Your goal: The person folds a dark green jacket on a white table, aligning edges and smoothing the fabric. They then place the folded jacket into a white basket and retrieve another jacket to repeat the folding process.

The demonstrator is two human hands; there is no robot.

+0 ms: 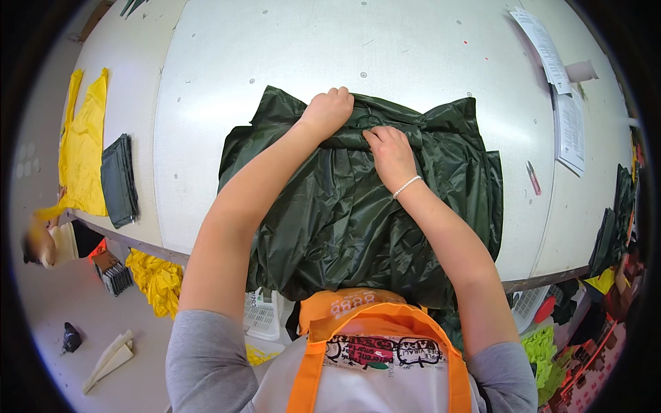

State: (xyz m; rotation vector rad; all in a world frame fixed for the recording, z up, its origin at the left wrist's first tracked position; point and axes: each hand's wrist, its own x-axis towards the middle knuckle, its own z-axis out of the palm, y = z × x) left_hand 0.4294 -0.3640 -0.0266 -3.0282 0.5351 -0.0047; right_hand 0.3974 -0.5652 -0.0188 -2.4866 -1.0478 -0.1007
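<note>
A pile of thin, shiny dark green fabric (337,220) lies crumpled on the white table in front of me, its near side hanging over the edge. My left hand (329,111) is closed on the upper edge of this fabric, near the middle. Lower and to the right, my right hand (392,155), with a beaded bracelet at the wrist, pinches a folded band of the same fabric. The fabric hides parts of the fingertips on both hands.
Folded dark green fabric (119,182) and a yellow garment (86,151) lie at the left, near another person's arm (45,244). To the right are a small pink-handled cutting tool (533,179) and printed sheets (569,127). A white basket (265,316) stands below the table edge.
</note>
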